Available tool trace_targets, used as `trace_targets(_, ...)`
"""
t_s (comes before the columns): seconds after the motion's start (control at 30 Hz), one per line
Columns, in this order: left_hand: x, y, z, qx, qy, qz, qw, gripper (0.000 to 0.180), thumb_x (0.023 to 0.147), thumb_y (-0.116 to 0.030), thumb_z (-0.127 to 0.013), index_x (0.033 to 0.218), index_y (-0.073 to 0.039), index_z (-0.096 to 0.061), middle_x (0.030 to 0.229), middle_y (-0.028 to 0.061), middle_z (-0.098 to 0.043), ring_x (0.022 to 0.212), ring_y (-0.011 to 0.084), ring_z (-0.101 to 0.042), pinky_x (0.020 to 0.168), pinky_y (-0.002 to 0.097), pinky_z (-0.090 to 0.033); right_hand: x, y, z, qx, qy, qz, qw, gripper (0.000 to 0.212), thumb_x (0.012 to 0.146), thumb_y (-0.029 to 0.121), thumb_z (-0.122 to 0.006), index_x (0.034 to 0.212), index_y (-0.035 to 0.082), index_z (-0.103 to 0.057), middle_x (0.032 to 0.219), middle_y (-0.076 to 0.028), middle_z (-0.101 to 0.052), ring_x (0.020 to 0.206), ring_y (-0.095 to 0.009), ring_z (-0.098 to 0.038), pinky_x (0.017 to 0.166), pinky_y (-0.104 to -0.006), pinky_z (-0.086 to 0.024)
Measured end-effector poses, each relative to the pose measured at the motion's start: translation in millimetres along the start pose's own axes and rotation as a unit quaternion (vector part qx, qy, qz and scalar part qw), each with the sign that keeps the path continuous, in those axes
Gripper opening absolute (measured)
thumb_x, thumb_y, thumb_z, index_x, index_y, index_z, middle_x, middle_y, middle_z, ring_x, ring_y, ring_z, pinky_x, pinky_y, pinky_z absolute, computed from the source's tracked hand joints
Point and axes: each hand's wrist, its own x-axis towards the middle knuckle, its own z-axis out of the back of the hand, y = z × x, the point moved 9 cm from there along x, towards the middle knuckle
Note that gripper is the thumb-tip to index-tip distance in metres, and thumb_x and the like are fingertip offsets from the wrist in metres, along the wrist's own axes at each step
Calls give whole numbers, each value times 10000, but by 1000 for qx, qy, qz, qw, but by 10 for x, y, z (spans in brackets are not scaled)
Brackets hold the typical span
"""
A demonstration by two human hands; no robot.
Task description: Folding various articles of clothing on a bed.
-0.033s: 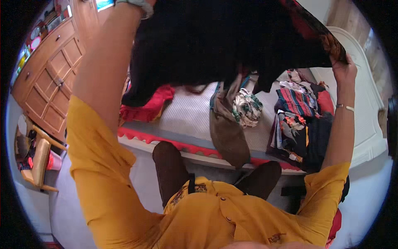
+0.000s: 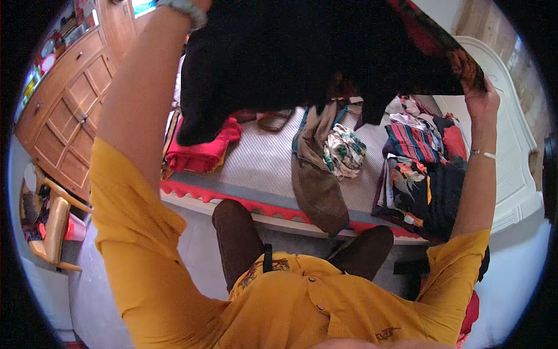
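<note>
A large black garment [image 2: 279, 58] with a red and brown patterned edge is spread out in the air between my raised hands. My right hand [image 2: 482, 100] pinches its patterned corner at the right. At the top edge, my left hand [image 2: 201, 4] is mostly cut off, its fingers out of sight; the cloth hangs from beside it. The garment hides the far part of the bed. Below it lie brown trousers [image 2: 317, 174] draped over the bed's near edge, and a bunched white and green cloth [image 2: 344, 151] touches them on the right.
On the bed [image 2: 261, 163], a red folded pile [image 2: 200, 148] lies left and stacked clothes [image 2: 415, 168] lie right. A white headboard-like panel [image 2: 503, 134] stands at the right. Leftward are a wooden cabinet [image 2: 70, 110] and a wooden chair [image 2: 56, 227]. My knees are close to the bed's edge.
The black garment's lower left part has shifted slightly up, showing more of the red pile. The view has shifted a little; both hands keep nearly the same places.
</note>
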Motion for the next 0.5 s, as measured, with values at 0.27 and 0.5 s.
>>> trace_targets(0.27, -614, 934, 1539, 117, -50, 127, 984, 288, 940, -229, -460, 1137, -64, -591, 1051, 45, -625, 963, 171, -587, 803, 320, -484, -2029, -1065, -254, 14, 90, -283, 955, 351, 914, 288, -482, 1123, 15, -551, 1038, -122, -637, 762, -222, -654, 623, -342, -551)
trace_targets(0.5, -3042, 1926, 2219, 61, -186, 416, 888, 232, 880, -186, -530, 1043, -33, -593, 958, 67, -646, 823, 188, -635, 726, 367, -532, -4080, -2099, 51, 38, 109, -467, 877, 316, 894, 233, -530, 1134, 31, -565, 1067, -90, -633, 865, -201, -657, 615, -362, -573)
